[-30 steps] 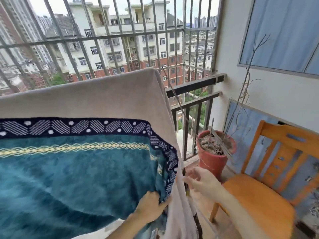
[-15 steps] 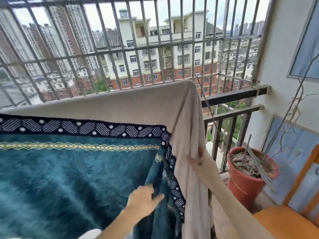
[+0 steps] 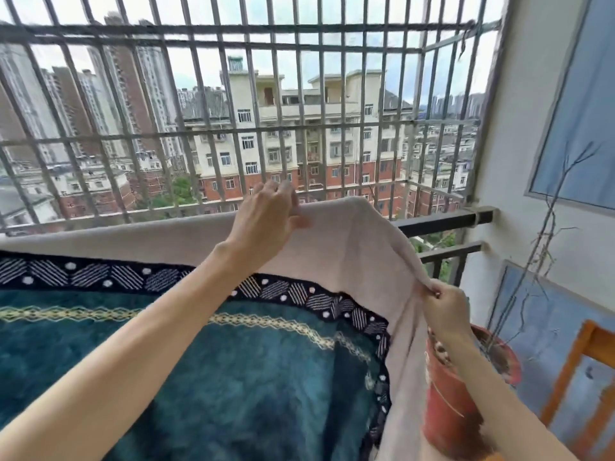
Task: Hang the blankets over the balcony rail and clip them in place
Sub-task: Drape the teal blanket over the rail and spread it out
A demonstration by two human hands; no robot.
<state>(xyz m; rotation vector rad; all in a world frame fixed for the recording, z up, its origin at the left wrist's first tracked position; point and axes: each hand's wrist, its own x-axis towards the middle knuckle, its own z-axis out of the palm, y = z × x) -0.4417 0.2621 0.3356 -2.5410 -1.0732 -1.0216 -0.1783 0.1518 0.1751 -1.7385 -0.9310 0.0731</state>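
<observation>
A blanket with a beige border (image 3: 352, 247) and a teal patterned middle (image 3: 233, 367) hangs over the dark balcony rail (image 3: 446, 221). My left hand (image 3: 266, 214) reaches up and pinches the beige fold at the top of the rail. My right hand (image 3: 444, 304) grips the blanket's right edge lower down and pulls it taut toward me. No clips are in view.
A metal security grille (image 3: 233, 134) rises beyond the rail. A red flowerpot (image 3: 449, 404) with bare twigs stands at the lower right, partly behind the blanket. A wooden chair (image 3: 585, 377) sits at the right edge beside the wall.
My left hand rose from the teal part low down to the top fold at the rail. My right hand closed on the blanket's right edge. The view tilted upward.
</observation>
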